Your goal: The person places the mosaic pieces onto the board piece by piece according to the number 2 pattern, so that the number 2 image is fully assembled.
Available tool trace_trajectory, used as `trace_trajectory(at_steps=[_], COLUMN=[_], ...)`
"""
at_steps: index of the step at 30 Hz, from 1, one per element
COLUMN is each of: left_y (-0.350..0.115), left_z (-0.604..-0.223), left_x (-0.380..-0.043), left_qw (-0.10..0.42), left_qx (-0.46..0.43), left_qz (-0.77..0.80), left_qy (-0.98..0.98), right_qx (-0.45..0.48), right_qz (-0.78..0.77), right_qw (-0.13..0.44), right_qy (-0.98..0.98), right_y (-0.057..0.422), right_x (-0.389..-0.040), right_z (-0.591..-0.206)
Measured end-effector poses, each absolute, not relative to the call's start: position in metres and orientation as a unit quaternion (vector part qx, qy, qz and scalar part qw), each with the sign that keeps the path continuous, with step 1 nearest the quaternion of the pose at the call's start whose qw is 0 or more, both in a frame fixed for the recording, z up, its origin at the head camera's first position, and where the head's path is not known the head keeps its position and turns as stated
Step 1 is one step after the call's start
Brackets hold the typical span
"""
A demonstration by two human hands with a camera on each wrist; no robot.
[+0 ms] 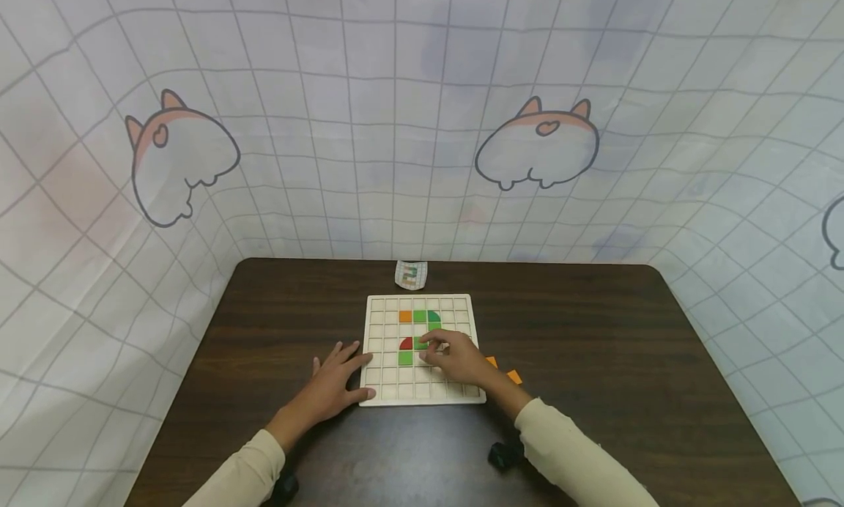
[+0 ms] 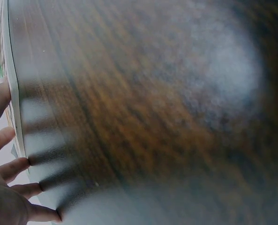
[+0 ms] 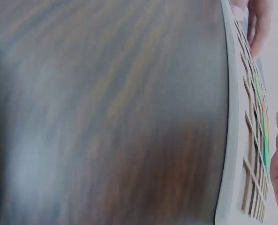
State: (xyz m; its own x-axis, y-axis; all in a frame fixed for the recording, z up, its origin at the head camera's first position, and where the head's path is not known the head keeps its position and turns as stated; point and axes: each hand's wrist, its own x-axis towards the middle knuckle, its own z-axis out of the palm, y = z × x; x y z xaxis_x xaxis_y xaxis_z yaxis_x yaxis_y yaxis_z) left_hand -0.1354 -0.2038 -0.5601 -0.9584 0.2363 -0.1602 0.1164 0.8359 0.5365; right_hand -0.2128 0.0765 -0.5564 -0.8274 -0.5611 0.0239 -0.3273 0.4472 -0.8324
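Observation:
A cream grid board (image 1: 385, 390) lies on the dark table. In its cells sit an orange square tile (image 1: 405, 316), a green square tile (image 1: 420, 316), a dark green rounded tile (image 1: 433, 316), a red rounded tile (image 1: 406, 343) and further green squares. My left hand (image 1: 330, 386) rests with fingers spread at the board's left edge, thumb at the near left corner; its fingertips (image 2: 18, 163) meet the rim in the left wrist view. Over the middle of the board, my right hand (image 1: 458, 357) has its bent index finger right at a flat green square (image 1: 420, 343), thumb apart from it.
Two orange tiles (image 1: 514, 376) lie to the right of the board, partly behind the right wrist. A small patterned card (image 1: 411, 275) sits beyond the board's far edge. A black object (image 1: 504, 456) is beside the right sleeve. White gridded cloth (image 1: 422, 141) surrounds the table.

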Motion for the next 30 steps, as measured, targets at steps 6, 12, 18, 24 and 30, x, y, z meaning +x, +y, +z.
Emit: trace_trajectory(at_steps=[6, 12, 18, 24, 30], left_y=[-0.203, -0.204, -0.204, -0.204, -0.204], left_z=[-0.559, -0.563, -0.56, -0.56, -0.562], left_x=[-0.137, -0.136, -0.136, -0.136, -0.137], left_qw=[0.111, 0.105, 0.101, 0.107, 0.11], left_qx=[0.089, 0.094, 0.089, 0.089, 0.088], left_qz=[0.267, 0.268, 0.266, 0.264, 0.266], left_qy=[0.953, 0.953, 0.954, 0.954, 0.954], right_qx=[-0.263, -0.229, -0.213, -0.215, -0.214], right_qz=[-0.461, -0.451, -0.436, -0.427, -0.405], right_qw=[0.132, 0.122, 0.121, 0.136, 0.17], right_qy=[0.837, 0.854, 0.866, 0.868, 0.873], right_y=[0.108, 0.143, 0.178, 0.208, 0.225], right_x=[-0.221, -0.221, -0.219, -0.214, -0.209], right_z=[-0.55, -0.545, -0.55, -0.557, -0.561])
